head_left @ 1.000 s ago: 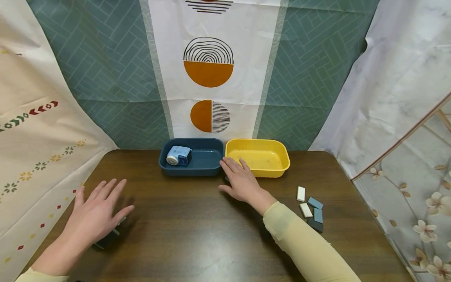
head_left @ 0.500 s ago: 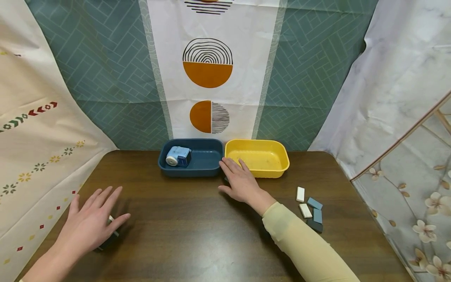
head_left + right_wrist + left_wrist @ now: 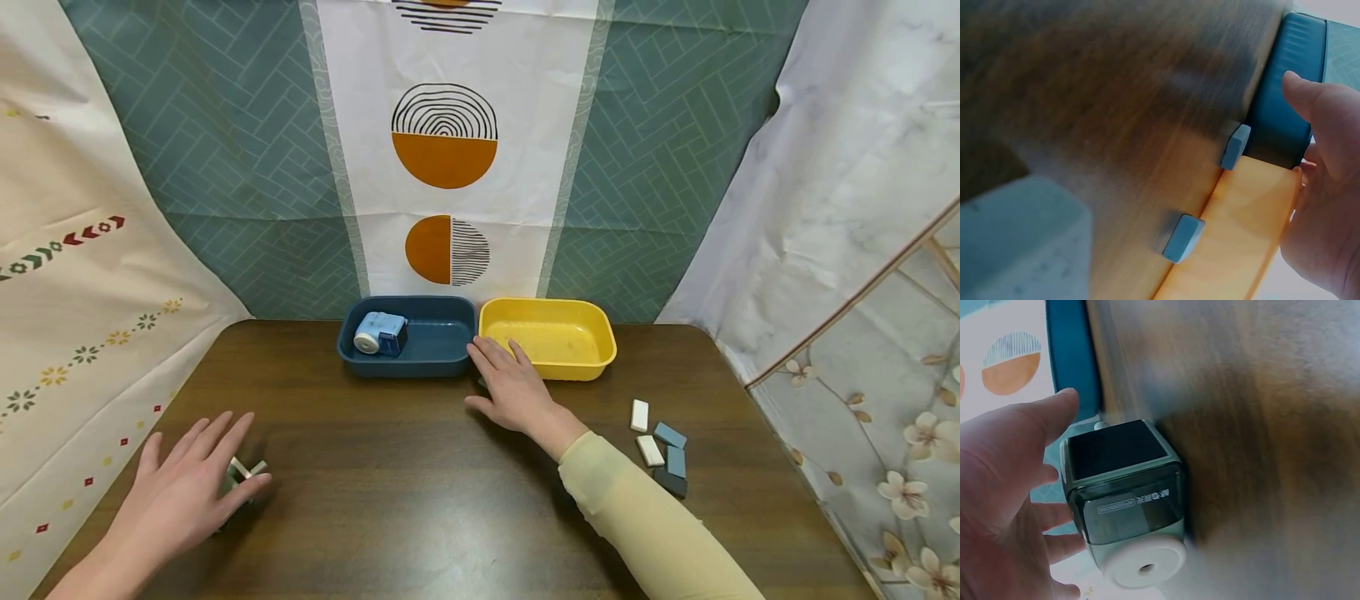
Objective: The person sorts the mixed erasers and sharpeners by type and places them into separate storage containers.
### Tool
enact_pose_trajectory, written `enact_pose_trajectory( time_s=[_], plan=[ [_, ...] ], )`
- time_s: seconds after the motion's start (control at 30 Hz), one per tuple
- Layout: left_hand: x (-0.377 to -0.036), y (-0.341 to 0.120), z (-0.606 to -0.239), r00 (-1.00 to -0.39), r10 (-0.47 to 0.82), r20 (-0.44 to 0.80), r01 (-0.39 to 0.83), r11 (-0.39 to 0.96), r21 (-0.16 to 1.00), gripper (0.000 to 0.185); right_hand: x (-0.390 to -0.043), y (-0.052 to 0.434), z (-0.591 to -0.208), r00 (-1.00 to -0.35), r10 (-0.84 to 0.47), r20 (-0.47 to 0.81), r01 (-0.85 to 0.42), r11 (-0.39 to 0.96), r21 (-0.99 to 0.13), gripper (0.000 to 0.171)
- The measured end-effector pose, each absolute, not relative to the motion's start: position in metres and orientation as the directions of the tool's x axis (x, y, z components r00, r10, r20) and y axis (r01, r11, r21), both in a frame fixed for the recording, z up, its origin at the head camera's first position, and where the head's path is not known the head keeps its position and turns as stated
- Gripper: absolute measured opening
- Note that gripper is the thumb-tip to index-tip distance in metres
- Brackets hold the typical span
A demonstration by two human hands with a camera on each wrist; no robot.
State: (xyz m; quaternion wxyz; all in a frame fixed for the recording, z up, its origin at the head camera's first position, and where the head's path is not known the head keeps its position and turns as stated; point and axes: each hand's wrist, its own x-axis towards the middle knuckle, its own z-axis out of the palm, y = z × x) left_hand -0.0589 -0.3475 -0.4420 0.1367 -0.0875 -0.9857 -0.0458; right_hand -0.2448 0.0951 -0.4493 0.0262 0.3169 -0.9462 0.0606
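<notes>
My left hand [image 3: 180, 500] lies with straight, spread fingers over a grey-green pencil sharpener [image 3: 242, 481] at the near left of the brown table [image 3: 390, 483]. The left wrist view shows the sharpener [image 3: 1125, 500] beside the open palm [image 3: 1004, 506], not gripped. My right hand [image 3: 510, 383] lies flat, its fingers reaching the seam between the dark blue tray [image 3: 442, 358] and the yellow tray [image 3: 600, 354]. In the right wrist view two small blue erasers [image 3: 1235, 147] [image 3: 1183, 237] lie under that hand [image 3: 1329, 187], against the trays. A light blue sharpener [image 3: 380, 332] sits in the blue tray.
Several white, blue and dark erasers [image 3: 660, 446] lie in a cluster at the right of the table. Patterned cloth [image 3: 442, 158] hangs behind the trays and along both sides. The yellow tray looks bare inside.
My left hand has drawn back toward the near edge and settled lower over the grey-green sharpener, whose white end now shows. The right hand has not moved.
</notes>
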Motion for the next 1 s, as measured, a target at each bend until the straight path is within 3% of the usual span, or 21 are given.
enact_pose_trajectory(
  time_s=[1.0],
  plan=[
    [-0.043, -0.362, -0.453, -0.966, 0.137, 0.221, 0.159, 0.984, 0.083, 0.102, -0.243, 0.095, -0.447, -0.8, -0.594, 0.086, -0.6, 0.796, -0.083, 0.093]
  ],
)
